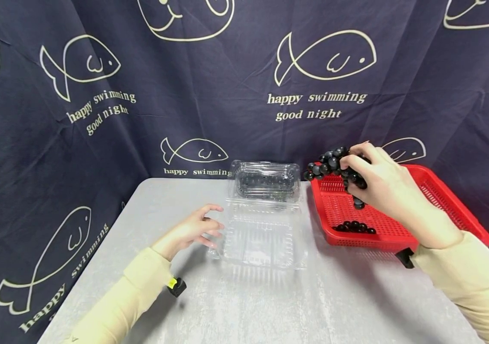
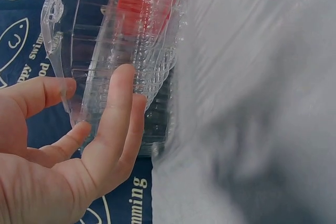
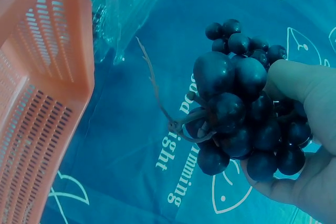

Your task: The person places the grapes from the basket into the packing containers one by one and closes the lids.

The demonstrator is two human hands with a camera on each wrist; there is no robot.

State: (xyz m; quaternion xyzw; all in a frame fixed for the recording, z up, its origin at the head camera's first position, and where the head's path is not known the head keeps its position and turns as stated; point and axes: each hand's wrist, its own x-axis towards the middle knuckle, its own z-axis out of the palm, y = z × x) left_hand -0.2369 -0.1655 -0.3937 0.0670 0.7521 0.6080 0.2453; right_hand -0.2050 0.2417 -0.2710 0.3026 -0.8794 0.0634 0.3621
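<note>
My right hand [image 1: 384, 181] grips a bunch of dark grapes [image 1: 332, 162] above the left part of the red basket [image 1: 408, 239]. In the right wrist view the fingers and thumb hold the grapes [image 3: 231, 111] from one side, and a bare stem [image 3: 152, 82] sticks out. A clear plastic clamshell box [image 1: 261, 241] lies unfolded on the table, its back half tilted up near the curtain. My left hand [image 1: 195, 229] is at the box's left edge, fingers spread. In the left wrist view its fingertips [image 2: 123, 77] overlap the clear wall of the box [image 2: 84, 30].
More dark grapes [image 1: 354, 227] lie inside the basket by its front wall. The grey table [image 1: 244, 310] ends at a dark blue curtain [image 1: 210, 95] with fish drawings, which hangs behind and at the sides. The basket stands right of the box.
</note>
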